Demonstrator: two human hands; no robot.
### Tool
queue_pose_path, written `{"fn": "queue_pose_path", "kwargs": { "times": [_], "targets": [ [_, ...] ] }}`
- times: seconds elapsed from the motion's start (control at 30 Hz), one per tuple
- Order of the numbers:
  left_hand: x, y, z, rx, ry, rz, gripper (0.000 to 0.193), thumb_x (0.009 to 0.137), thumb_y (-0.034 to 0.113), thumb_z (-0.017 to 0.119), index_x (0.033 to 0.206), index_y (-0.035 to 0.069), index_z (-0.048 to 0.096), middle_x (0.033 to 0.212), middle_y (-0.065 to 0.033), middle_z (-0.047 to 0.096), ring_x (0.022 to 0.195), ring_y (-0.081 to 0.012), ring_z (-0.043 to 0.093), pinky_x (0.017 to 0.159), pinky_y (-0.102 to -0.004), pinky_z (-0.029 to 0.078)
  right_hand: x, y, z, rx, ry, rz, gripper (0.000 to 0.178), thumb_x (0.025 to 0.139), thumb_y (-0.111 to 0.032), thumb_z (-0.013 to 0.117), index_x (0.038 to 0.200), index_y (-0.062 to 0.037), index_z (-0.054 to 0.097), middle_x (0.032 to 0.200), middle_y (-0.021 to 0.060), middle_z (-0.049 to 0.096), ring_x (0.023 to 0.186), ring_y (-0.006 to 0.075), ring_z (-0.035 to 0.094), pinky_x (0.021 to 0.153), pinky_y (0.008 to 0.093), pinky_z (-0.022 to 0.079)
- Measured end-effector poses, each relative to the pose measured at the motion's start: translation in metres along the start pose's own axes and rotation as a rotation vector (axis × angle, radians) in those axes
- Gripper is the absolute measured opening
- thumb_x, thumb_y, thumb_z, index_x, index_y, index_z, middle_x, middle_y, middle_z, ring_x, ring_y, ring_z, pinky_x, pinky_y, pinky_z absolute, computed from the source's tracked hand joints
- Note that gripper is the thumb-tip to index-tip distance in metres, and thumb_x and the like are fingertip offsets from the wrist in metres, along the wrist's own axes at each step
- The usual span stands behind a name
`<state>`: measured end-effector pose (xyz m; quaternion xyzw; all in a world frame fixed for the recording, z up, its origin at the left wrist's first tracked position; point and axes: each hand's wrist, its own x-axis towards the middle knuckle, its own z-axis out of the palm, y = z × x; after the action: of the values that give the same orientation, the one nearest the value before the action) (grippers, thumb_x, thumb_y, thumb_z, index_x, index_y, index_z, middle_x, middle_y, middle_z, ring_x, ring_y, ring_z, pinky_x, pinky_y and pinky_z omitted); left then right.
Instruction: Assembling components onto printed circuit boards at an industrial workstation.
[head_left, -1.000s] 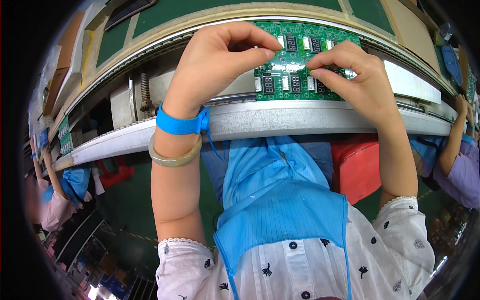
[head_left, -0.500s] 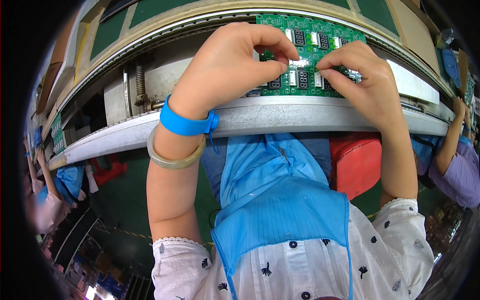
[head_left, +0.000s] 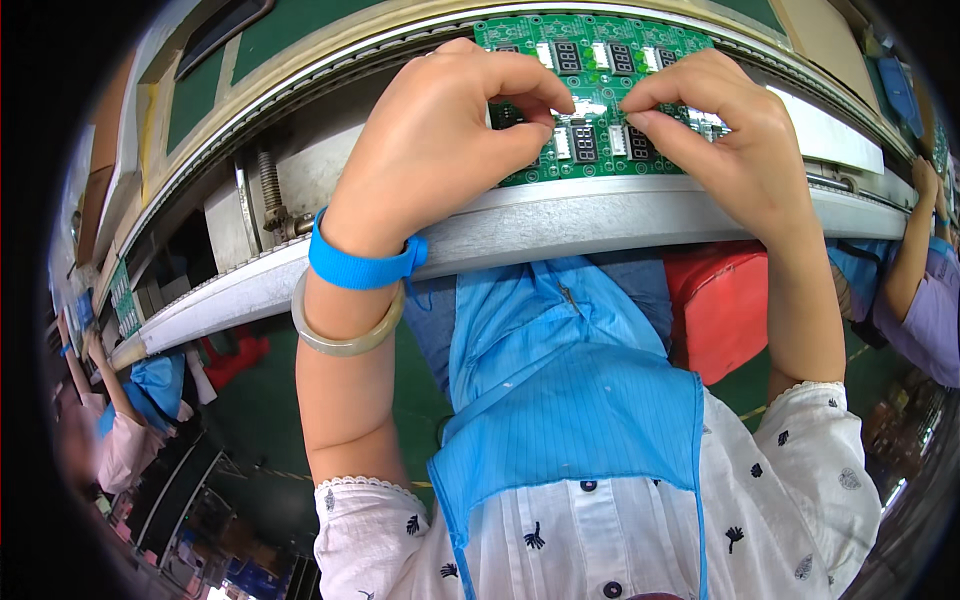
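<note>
Both hands hover over a green circuit board panel (head_left: 520, 178) fitted with black digit displays (head_left: 583, 142) and white connectors (head_left: 617, 141). My left hand (head_left: 455, 135) is over the panel's left part, thumb and forefinger curled toward each other near a display. A blue wrist strap (head_left: 362, 262) and a pale bangle (head_left: 345, 343) are on that arm. On the other side, my right hand (head_left: 720, 135) keeps thumb and forefinger in a pinch beside a white connector, their tips close together. Anything between either pair of fingertips is too small to make out.
A metal rail (head_left: 520, 215) runs along the near side of the conveyor. A spring-wound rod (head_left: 270, 185) stands left of the panel. Below the rail is a red stool (head_left: 718, 315). Co-workers' arms show at the far left (head_left: 105, 365) and far right (head_left: 918, 225).
The view has turned slightly. The panel sits a little further left relative to my hands, which stay over it in nearly the same curled poses.
</note>
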<state>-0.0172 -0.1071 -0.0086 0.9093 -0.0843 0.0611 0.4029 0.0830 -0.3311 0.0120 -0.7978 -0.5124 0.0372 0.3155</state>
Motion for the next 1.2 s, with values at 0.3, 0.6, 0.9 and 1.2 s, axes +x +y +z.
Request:
{"fn": "queue_pose_path", "kwargs": {
  "times": [0.3, 0.6, 0.9, 1.2],
  "targets": [
    [0.001, 0.003, 0.001, -0.016, -0.037, -0.059, 0.026, 0.076, 0.004, 0.07, 0.102, 0.004, 0.073, 0.089, -0.0063, 0.07, 0.085, -0.0162, 0.067, 0.079, -0.0297, 0.053, -0.003, 0.0, -0.004, -0.025, 0.007, -0.023, 0.014, 0.081, -0.002, 0.072, 0.094, -0.0008, 0.072, 0.087, 0.0081, 0.07, 0.084, 0.021, 0.065, 0.076, 0.0319, 0.05],
    [0.003, 0.002, -0.001, -0.124, -0.09, -0.111, 0.029, 0.076, 0.002, 0.067, 0.105, 0.002, 0.069, 0.088, -0.0045, 0.07, 0.087, -0.0116, 0.067, 0.081, -0.0279, 0.054, -0.005, 0.001, 0.005, 0.024, 0.019, 0.021, 0.018, 0.08, 0.0, 0.072, 0.098, -0.0034, 0.075, 0.088, 0.008, 0.071, 0.085, 0.0199, 0.066, 0.076, 0.0307, 0.051],
    [0.007, 0.002, 0.0, -0.045, -0.112, -0.063, 0.029, 0.076, 0.003, 0.066, 0.105, 0.003, 0.069, 0.09, -0.0058, 0.071, 0.087, -0.0143, 0.069, 0.081, -0.0292, 0.054, -0.003, 0.0, 0.003, -0.015, 0.042, -0.019, 0.018, 0.078, 0.002, 0.072, 0.095, -0.0041, 0.076, 0.087, 0.0077, 0.072, 0.085, 0.0205, 0.066, 0.077, 0.0316, 0.052],
    [0.004, -0.006, 0.006, -0.138, -0.003, 0.015, 0.022, 0.075, 0.005, 0.067, 0.097, 0.002, 0.069, 0.08, -0.0126, 0.071, 0.074, -0.0273, 0.069, 0.07, -0.035, 0.054, -0.002, -0.002, 0.008, -0.003, -0.002, 0.006, 0.019, 0.077, 0.0, 0.073, 0.095, -0.0044, 0.075, 0.085, 0.0068, 0.07, 0.086, 0.0202, 0.065, 0.079, 0.0318, 0.05]
  ]
}}
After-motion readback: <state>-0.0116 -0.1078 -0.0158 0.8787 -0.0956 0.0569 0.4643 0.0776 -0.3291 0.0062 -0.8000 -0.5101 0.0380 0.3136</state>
